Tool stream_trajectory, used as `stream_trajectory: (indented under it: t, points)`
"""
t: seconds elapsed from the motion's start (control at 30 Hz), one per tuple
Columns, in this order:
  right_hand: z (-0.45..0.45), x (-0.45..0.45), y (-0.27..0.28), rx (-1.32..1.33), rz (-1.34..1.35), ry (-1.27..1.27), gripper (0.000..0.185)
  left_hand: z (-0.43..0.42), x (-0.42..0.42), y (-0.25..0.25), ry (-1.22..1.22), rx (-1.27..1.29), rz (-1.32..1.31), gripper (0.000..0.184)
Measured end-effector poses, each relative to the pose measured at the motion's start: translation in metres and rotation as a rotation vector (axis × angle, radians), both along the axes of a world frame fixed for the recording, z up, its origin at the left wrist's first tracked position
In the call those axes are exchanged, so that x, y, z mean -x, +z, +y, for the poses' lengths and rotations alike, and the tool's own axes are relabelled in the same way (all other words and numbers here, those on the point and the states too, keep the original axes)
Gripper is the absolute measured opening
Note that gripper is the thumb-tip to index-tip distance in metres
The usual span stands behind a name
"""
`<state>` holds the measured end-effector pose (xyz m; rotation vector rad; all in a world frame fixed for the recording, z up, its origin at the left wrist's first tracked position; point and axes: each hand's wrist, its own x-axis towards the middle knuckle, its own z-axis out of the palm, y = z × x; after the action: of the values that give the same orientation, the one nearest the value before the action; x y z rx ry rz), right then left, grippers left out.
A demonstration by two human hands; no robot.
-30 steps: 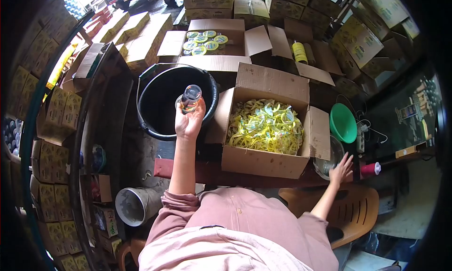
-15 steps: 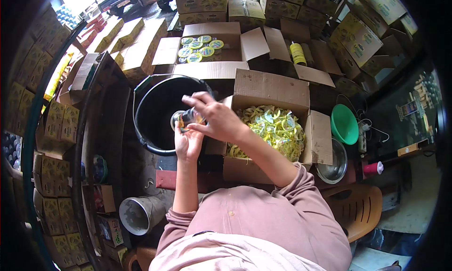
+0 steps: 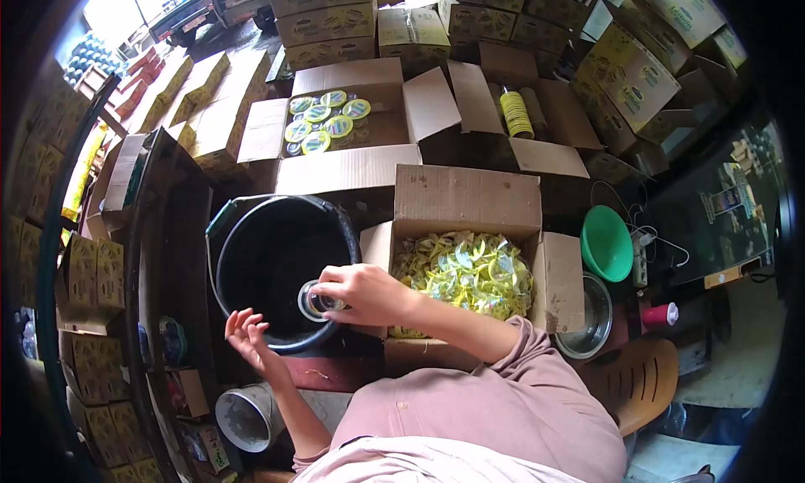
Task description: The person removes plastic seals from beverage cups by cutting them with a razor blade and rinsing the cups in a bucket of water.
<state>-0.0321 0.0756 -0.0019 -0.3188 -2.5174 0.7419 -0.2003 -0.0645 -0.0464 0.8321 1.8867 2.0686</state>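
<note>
My right hand (image 3: 366, 294) is closed round a small clear plastic cup (image 3: 311, 302), held tilted over the near right side of a black bucket (image 3: 355, 246). The cup's round end faces left; what is inside it is hard to make out. My left hand (image 3: 251, 339) is empty, with its fingers apart, by the bucket's near left rim. Right of the bucket is an open cardboard box (image 3: 470, 195) filled with yellow and clear plastic scraps (image 3: 474, 273), partly behind my right forearm.
Behind stands an open carton (image 3: 348, 166) holding several yellow-lidded cups (image 3: 338, 127). Another box holds a yellow stack (image 3: 516, 114). At right are a green bowl (image 3: 607, 244), a metal bowl (image 3: 591, 319) and a pink spool (image 3: 660, 315). A pale bucket (image 3: 245, 418) stands below left.
My hands were together on the cup above the bucket. Now the left hand has let go and moved left and down, while the right hand keeps the cup, lower in view. The view has shifted.
</note>
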Motion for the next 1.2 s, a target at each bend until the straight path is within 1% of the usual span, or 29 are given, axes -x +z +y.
stream_trajectory:
  t: [0.03,0.07,0.13,0.17,0.2,0.23,0.27,0.3,0.33,0.37,0.4,0.47,0.5,0.6,0.67,0.73,0.77,0.87,1.0,1.1,1.2]
  points:
    - [0.004,-0.002,0.001,0.088,0.073,-0.031,0.032,0.003,0.004,-0.003,0.042,0.039,0.128,0.037]
    - [0.01,-0.007,0.005,0.174,0.142,-0.06,0.034,0.007,0.004,-0.006,0.065,0.055,0.151,0.036]
    - [0.02,-0.023,0.009,0.222,-0.028,0.02,0.036,0.012,0.005,-0.014,0.054,0.06,0.168,0.035]
    - [0.024,-0.03,0.013,0.235,0.072,-0.075,0.038,0.013,0.005,-0.018,0.058,0.062,0.207,0.034]
    - [0.034,-0.042,0.027,0.351,0.169,-0.145,0.037,0.015,0.005,-0.021,0.061,0.062,0.246,0.033]
    - [0.049,-0.054,0.027,0.357,0.297,-0.245,0.039,0.017,0.005,-0.025,0.064,0.061,0.285,0.032]
    - [0.072,-0.072,0.029,0.209,0.41,-0.344,0.039,0.015,0.004,-0.026,0.053,0.067,0.268,0.031]
    - [0.092,-0.091,0.022,0.245,0.504,-0.481,0.035,0.014,0.004,-0.026,0.06,0.09,0.272,0.03]
    - [0.108,-0.111,0.034,0.295,0.507,-0.683,0.028,0.014,0.003,-0.026,0.069,0.112,0.274,0.03]
    - [0.136,-0.132,0.02,0.18,0.597,-0.781,0.027,0.013,0.004,-0.026,0.087,0.139,0.26,0.028]
    - [0.154,-0.154,0.018,0.202,0.443,-1.061,0.028,0.013,0.004,-0.025,0.091,0.149,0.248,0.027]
    - [0.192,-0.184,0.011,-0.031,0.229,-1.221,0.03,0.012,0.005,-0.029,0.123,0.182,0.259,0.027]
    - [0.213,-0.194,-0.001,-0.054,0.166,-1.208,0.03,0.014,0.003,-0.026,0.115,0.172,0.25,0.025]
    - [0.275,-0.211,-0.064,-0.129,-0.068,-1.179,0.033,0.011,0.006,-0.031,0.13,0.284,0.316,0.025]
    - [0.297,-0.204,-0.092,-0.012,-0.288,-1.154,0.036,0.017,0.003,-0.025,0.121,0.322,0.404,0.03]
    - [0.31,-0.191,-0.112,-0.015,-0.356,-1.109,0.038,0.017,0.003,-0.025,0.112,0.359,0.481,0.033]
    - [0.316,-0.186,-0.12,0.024,-0.429,-1.09,0.039,0.018,0.002,-0.024,0.14,0.373,0.516,0.036]
    - [0.323,-0.167,-0.128,0.066,-0.513,-1.092,0.039,0.022,-0.002,-0.02,0.213,0.429,0.491,0.034]
    - [0.322,-0.149,-0.131,0.086,-0.616,-1.059,0.043,0.019,0.001,-0.02,0.167,0.457,0.456,0.03]
    - [0.32,-0.147,-0.135,0.152,-0.6,-1.034,0.049,0.019,0.002,-0.02,0.165,0.46,0.434,0.027]
    - [0.318,-0.153,-0.128,0.088,-0.613,-1.027,0.06,0.022,-0.001,-0.017,0.16,0.44,0.411,0.027]
